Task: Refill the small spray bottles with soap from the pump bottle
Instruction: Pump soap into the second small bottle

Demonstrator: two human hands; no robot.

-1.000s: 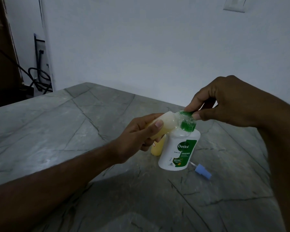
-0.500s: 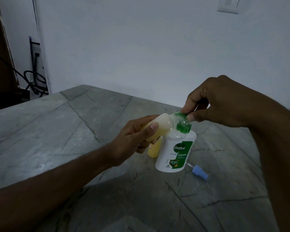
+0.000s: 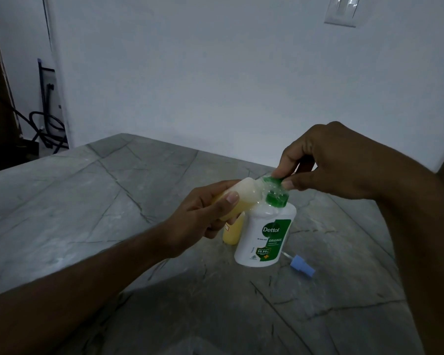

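Observation:
A white Dettol pump bottle (image 3: 264, 239) with a green pump head (image 3: 276, 193) stands on the grey stone table (image 3: 87, 201). My right hand (image 3: 326, 162) pinches the pump head from above with thumb and fingers. My left hand (image 3: 203, 213) grips a small translucent spray bottle (image 3: 246, 193) tilted on its side, its open mouth against the pump's nozzle; yellowish soap shows inside. A second small yellow bottle (image 3: 232, 233) stands just behind the pump bottle, partly hidden. A blue spray cap (image 3: 301, 266) with its tube lies on the table to the right.
The white wall (image 3: 215, 73) rises behind the table's far edge, with a switch plate (image 3: 342, 11) at the top right. Black cables (image 3: 44, 129) hang in the dark corner at the left.
Both hands keep their holds on the small bottle and the pump head. The view has shifted slightly; the objects on the table stay in place.

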